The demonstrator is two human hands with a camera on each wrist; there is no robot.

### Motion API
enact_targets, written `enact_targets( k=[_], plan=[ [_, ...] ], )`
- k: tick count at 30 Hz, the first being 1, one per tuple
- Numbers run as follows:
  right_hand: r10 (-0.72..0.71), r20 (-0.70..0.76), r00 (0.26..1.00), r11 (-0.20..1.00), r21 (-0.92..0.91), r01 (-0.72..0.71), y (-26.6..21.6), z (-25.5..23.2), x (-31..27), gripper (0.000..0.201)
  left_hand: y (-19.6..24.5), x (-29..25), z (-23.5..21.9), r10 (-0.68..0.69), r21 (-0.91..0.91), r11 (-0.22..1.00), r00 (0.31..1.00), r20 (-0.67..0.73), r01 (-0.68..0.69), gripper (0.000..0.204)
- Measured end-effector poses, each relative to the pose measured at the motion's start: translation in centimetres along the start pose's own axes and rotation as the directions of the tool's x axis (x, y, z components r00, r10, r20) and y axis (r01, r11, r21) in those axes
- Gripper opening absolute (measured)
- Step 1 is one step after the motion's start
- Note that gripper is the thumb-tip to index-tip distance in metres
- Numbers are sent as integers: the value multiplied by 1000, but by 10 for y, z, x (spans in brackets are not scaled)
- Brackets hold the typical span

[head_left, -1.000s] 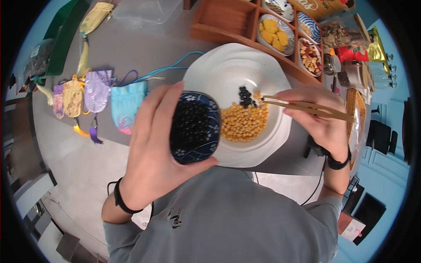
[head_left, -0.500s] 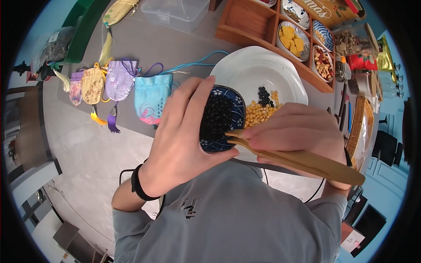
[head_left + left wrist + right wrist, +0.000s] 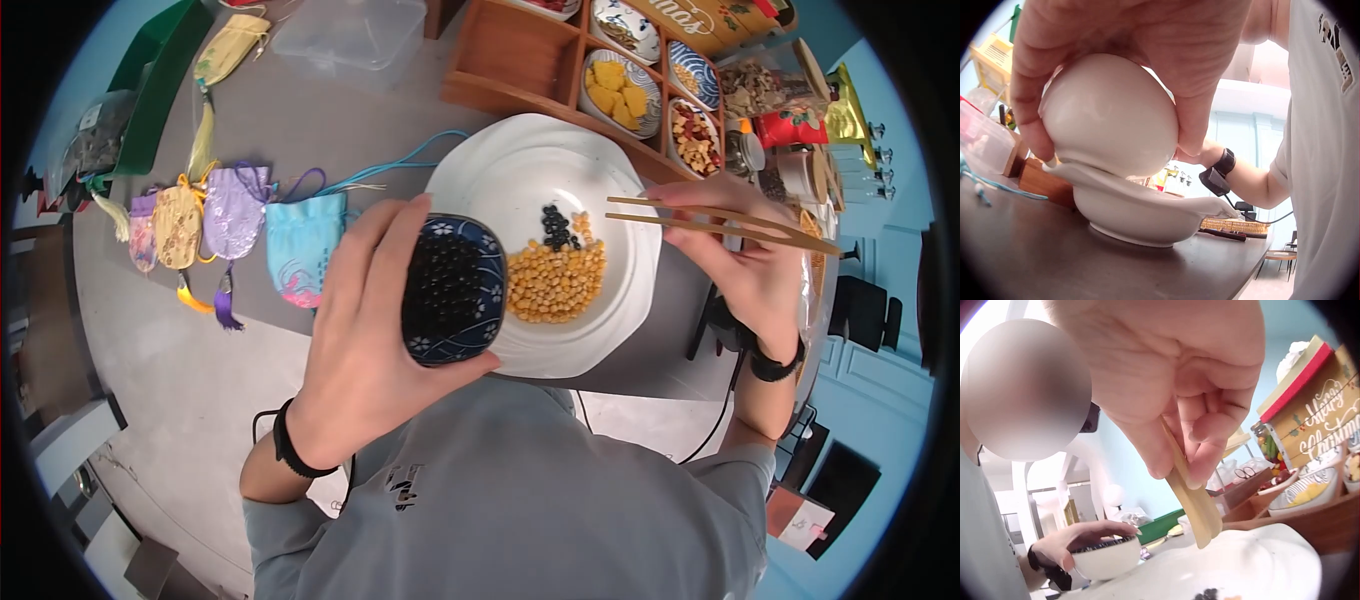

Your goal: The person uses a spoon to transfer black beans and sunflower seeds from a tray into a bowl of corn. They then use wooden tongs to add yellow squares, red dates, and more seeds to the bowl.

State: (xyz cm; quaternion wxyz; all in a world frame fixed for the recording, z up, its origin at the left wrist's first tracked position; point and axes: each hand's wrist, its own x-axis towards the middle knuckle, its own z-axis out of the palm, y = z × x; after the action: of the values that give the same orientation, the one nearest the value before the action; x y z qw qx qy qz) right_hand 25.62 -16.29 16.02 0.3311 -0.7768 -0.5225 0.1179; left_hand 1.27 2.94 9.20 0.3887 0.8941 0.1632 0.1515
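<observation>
My left hand (image 3: 362, 310) grips a small bowl (image 3: 487, 295), dark blue patterned inside and white outside, full of black beans (image 3: 440, 285). This bowl is held tilted over the left rim of a wide white bowl (image 3: 500, 150). Inside the wide bowl lies a heap of yellow kernels (image 3: 556, 285), with a small cluster of black beans (image 3: 556, 226) at its far side. My right hand (image 3: 735, 245) pinches wooden tweezers (image 3: 720, 222) above the wide bowl's right side. Their tips stand apart in the head view, with nothing seen between them. Fingers and thumb hold the small bowl by its sides in the left wrist view.
A wooden divided tray (image 3: 560, 110) with small dishes of yellow pieces and nuts stands behind the wide bowl. Drawstring pouches (image 3: 235, 215) lie on the left, near a clear plastic box (image 3: 350, 35) and a green bin (image 3: 160, 90). Jars (image 3: 800, 165) stand at the right.
The tweezers went from above the wide bowl to the black beans in the small bowl, then back right over the wide bowl. The left hand keeps holding the small bowl.
</observation>
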Motion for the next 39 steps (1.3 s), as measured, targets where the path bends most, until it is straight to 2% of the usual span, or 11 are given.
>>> enact_targets(
  k=[1, 4, 8, 11, 20, 23, 29, 32, 35, 37, 39],
  plan=[
    [41, 23, 999, 999, -36, -40, 4, 0, -3, 19, -1, 0, 0, 3, 7, 1000, 1000, -3, -3, 119],
    [-44, 90, 995, 999, 5, 43, 19, 12, -10, 22, 0, 0, 0, 11, -10, 1000, 1000, 2, -11, 116],
    [-69, 133, 989, 998, 2, 70, 18, 22, -11, 20, 2, 1, 0, 6, -3, 1000, 1000, 2, -6, 115],
    [7, 161, 987, 1000, 28, -11, 14, 25, -12, 20, -1, 0, 0, 7, 47, 999, 1000, -6, -7, 121],
    [73, 201, 977, 996, 43, -83, 12, 29, -10, 22, -1, -1, 1, 0, 50, 999, 1000, -12, 1, 122],
    [9, 183, 983, 999, 35, -16, 15, 31, -11, 22, 2, 0, 0, 7, 29, 1000, 1000, 5, -7, 118],
    [-13, 128, 992, 1000, 17, 11, 11, 23, -9, 21, 1, 0, -1, 20, 26, 999, 1000, 6, -20, 116],
    [-34, -18, 999, 986, 164, 37, -2, 18, -9, 19, 1, 0, -1, 3, 8, 1000, 1000, 17, -4, 116],
    [-277, 115, 954, 949, 191, 252, -21, 11, 1, 23, 3, 0, -3, -5, 19, 1000, 1000, 21, 5, 116],
    [-378, 129, 917, 914, 207, 348, -35, 25, 10, 26, 5, 1, -3, 9, 18, 1000, 1000, 17, -9, 116],
    [-413, 123, 902, 893, 249, 375, -37, 40, 11, 28, 3, 1, -2, 17, 8, 1000, 1000, 10, -17, 116]
  ],
)
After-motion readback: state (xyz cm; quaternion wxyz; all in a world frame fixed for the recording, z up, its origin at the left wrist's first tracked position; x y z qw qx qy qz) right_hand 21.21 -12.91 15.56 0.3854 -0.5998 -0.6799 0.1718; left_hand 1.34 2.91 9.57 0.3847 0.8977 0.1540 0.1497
